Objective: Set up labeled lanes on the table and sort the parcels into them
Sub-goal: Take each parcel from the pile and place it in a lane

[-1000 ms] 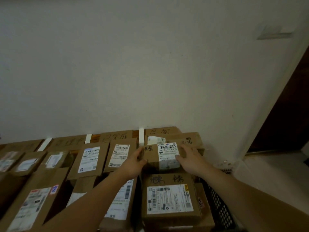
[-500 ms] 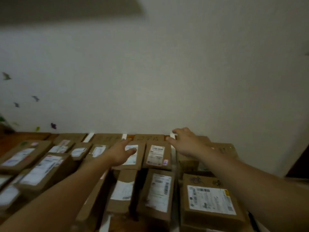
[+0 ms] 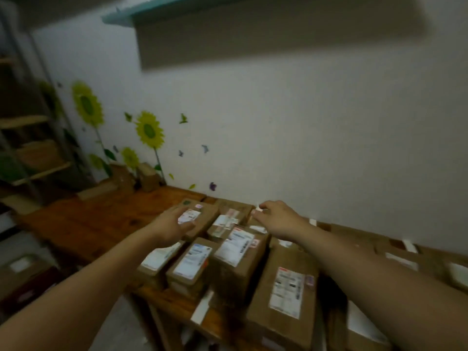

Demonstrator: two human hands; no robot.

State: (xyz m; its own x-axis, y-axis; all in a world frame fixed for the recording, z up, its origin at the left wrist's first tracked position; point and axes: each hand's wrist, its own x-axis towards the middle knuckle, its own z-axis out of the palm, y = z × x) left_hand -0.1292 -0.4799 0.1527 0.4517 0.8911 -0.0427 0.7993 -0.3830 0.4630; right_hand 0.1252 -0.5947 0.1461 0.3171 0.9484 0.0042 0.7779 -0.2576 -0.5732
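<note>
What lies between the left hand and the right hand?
Head view: a taped parcel with a white label lies between the left hand and the right hand.

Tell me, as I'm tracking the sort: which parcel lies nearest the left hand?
The leftmost back-row parcel, bordering the wooden tabletop; the left hand overlaps its label, the others lie farther right.

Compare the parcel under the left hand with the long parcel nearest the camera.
The far parcel has the left hand over it; the near parcel is untouched. The far parcel's label is partly covered; the near parcel's shows whole. The near parcel looks longer than the far parcel. Both are brown cardboard with white labels.
</note>
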